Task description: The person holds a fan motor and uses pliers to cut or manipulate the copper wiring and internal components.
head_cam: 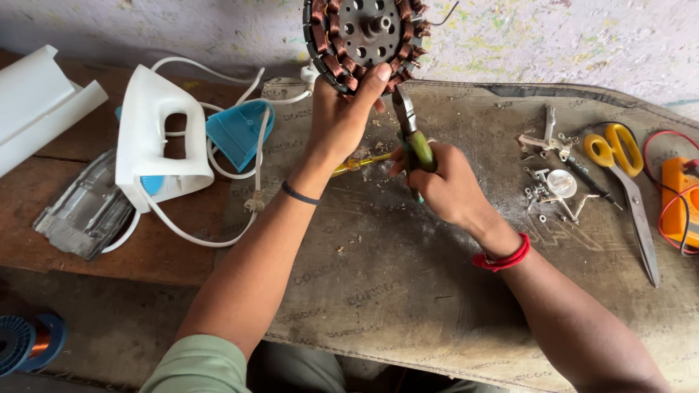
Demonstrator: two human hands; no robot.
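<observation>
Both hands grip: my left hand (341, 109) holds the stator (366, 40) upright at the counter's (408, 291) far edge; right hand (444, 182) clasps pliers (409, 135). I'd nip windings only, steadying the core.

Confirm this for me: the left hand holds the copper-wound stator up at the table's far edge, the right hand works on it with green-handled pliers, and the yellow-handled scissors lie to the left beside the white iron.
Wrong on one point. In the head view the yellow-handled scissors lie to the right, near the orange meter, not beside the white iron. The left hand does hold the stator, and the right hand the green-handled pliers.
</observation>
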